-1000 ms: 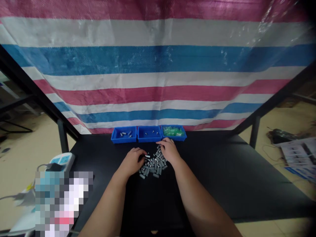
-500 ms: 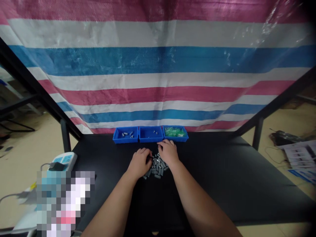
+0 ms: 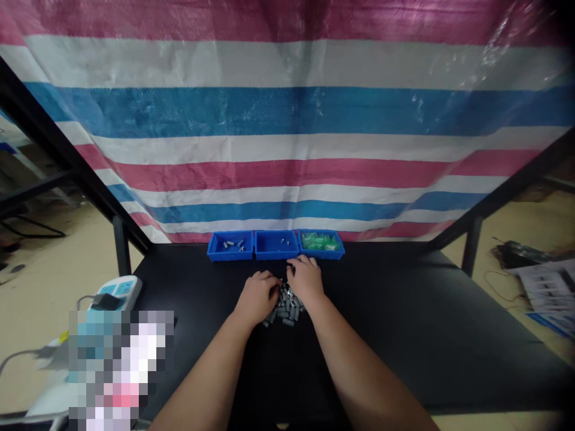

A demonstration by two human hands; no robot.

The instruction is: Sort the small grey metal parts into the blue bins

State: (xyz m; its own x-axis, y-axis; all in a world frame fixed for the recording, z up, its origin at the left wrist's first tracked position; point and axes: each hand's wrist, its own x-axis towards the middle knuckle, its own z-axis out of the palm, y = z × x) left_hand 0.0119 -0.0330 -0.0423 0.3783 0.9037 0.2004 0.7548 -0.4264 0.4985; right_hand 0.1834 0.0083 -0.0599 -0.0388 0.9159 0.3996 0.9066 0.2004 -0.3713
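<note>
A pile of small grey cylindrical metal pieces (image 3: 287, 312) lies on the black table, with a few shinier bits near its top. At its left edge is my left hand (image 3: 259, 297), fingers curled and thumb close to the index finger. My right hand (image 3: 306, 279) bends over the pile's upper right side, its fingers curved inward toward the left. Both hands look closed at the fingertips. Whatever they pinch is too small or too hidden to make out.
Three blue trays stand in a row behind the hands: the left tray (image 3: 230, 256) holds several metal pieces, the middle tray (image 3: 276, 255) a few small screws, the right tray (image 3: 321, 255) green plastic packets. A power strip (image 3: 130, 291) sits at the left edge. A striped sheet (image 3: 287, 114) hangs behind.
The view has shifted slightly. My left hand's fingertips have moved a little right over the top of the pile. The right hand stays nearly in place.
</note>
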